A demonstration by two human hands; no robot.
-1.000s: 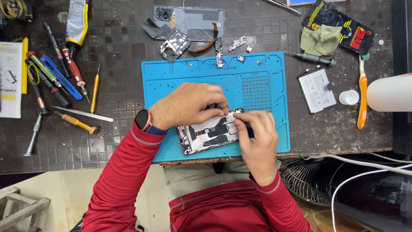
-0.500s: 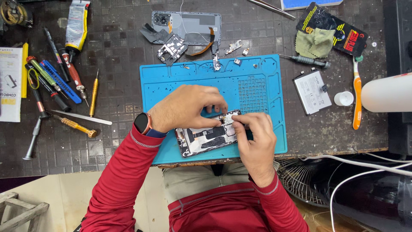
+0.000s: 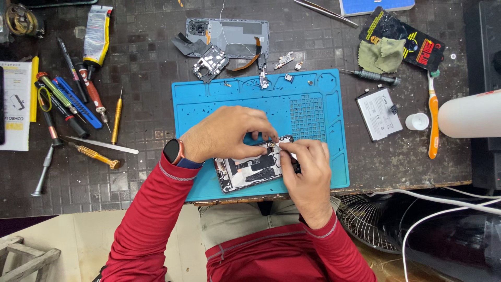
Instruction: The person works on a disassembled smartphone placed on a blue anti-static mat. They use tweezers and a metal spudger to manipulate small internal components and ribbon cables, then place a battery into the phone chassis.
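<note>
Little has moved since a second ago; both hands have stayed bent over the opened smartphone with its bare grey-and-black internals (image 3: 250, 169), and the fingertips have only shuffled a touch at its far end. Taking the blue silicone repair mat (image 3: 313, 104) as landmark: the phone lies tilted on the mat's near edge, close to the person's red-sleeved body. The left hand (image 3: 227, 133), a dark watch at its wrist, arches over the phone's far end with fingers curled and pinched together on a small part there. The right hand (image 3: 308, 169) presses in from the right end, fingers closed on what looks like a pale strip or tool tip; what exactly is gripped is too small to tell.

The phone reads as light, stiff and fragile, with thin connectors exposed; it is best held by its outer frame edges, never by the flat cables or the board.

Just beyond the mat's far edge lie a grey plastic back cover (image 3: 229, 36) and a small metal bracket frame (image 3: 210, 63). To the mat's right rests a flat white battery (image 3: 379, 113), with an orange-handled toothbrush (image 3: 433, 117) and a white bottle (image 3: 469, 114) further right. To the mat's left, screwdrivers with coloured handles (image 3: 68, 99) are spread on the dark tiled table (image 3: 146, 156).
</note>
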